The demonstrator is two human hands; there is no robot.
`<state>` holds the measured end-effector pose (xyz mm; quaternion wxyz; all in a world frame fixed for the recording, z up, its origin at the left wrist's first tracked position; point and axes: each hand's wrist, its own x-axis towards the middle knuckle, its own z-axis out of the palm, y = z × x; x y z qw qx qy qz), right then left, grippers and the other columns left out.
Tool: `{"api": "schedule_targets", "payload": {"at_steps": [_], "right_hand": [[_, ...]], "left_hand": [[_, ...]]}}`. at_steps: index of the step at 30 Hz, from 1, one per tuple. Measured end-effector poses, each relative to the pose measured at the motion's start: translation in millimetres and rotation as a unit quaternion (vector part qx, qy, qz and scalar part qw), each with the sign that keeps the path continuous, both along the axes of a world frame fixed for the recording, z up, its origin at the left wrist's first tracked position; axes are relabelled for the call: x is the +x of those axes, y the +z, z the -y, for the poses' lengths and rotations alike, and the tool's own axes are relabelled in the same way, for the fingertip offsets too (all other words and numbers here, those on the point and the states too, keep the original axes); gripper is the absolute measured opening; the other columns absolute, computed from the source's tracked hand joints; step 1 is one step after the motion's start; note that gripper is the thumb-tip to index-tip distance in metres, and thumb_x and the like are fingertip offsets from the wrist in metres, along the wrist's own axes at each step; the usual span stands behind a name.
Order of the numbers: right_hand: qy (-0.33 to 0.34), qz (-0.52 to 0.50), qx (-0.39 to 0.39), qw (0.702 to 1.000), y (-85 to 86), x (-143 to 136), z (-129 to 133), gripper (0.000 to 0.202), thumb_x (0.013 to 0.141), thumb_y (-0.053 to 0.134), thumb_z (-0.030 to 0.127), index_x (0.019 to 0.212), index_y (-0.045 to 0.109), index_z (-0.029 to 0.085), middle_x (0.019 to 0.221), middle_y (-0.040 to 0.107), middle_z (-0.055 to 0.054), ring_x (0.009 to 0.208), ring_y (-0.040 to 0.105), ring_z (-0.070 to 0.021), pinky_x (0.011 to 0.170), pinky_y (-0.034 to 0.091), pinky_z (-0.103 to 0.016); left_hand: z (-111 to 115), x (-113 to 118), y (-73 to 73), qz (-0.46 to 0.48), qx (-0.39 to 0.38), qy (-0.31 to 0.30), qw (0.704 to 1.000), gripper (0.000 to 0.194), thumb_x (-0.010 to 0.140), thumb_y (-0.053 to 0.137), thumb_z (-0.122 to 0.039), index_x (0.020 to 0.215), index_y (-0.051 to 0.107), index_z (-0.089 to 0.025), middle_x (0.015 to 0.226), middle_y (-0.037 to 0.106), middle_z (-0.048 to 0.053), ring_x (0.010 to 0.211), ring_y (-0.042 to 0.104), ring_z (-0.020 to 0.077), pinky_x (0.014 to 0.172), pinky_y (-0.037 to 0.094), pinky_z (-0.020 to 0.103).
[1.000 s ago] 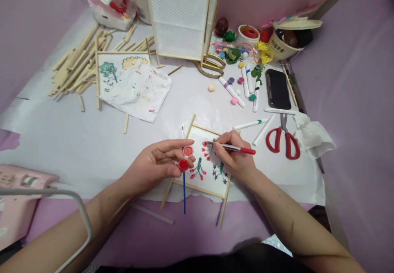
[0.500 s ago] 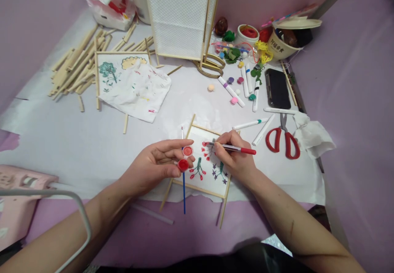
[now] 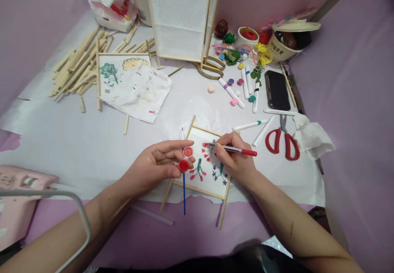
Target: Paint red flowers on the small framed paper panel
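Note:
Between the fingers of my left hand (image 3: pixel 155 160) is a small paint pot (image 3: pixel 184 166) of red paint, its lid flipped open. A blue-handled paintbrush (image 3: pixel 184 197) runs upright through the same hand, its bristles pointing away from me. My right hand (image 3: pixel 236 158) is closed on a red pen (image 3: pixel 238 149), whose tip meets a red flower drawn on the white panel (image 3: pixel 197 135). Thin wooden sticks frame this panel, which also bears green stems, red buds and purple star shapes. My right fingers cover part of the drawing.
Red-handled scissors (image 3: pixel 282 141), white markers (image 3: pixel 249 125) and a phone (image 3: pixel 277 90) lie to the right. Behind stand a stick-framed lantern (image 3: pixel 181 22) and a tub (image 3: pixel 278 47). Wooden sticks (image 3: pixel 80 65) and crumpled tissue (image 3: pixel 144 94) lie left, a pink glue gun (image 3: pixel 21 199) nearer.
Almost nothing differs. The view has shifted very slightly; both hands keep their holds and the pen tip stays at the same red flower.

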<state>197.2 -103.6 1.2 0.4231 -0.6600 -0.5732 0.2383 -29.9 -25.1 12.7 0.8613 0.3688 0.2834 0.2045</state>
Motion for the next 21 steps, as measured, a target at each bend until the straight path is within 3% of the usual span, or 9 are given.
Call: {"api": "schedule_targets", "payload": {"at_steps": [21], "right_hand": [[-0.002,0.014,-0.004,1.0,-0.5,0.1,0.5,0.015,0.086,0.059,0.028,0.075,0.05,0.022,0.062,0.055,0.004,0.055,0.05,-0.0108,0.053,0.04,-0.024]], "left_hand": [[-0.8,0.9,0.4,-0.003,0.003,0.003,1.0,0.054,0.059,0.089,-0.018,0.11,0.074,-0.027,0.082,0.074,0.002,0.085,0.072,0.0197,0.082,0.056,0.029]]}}
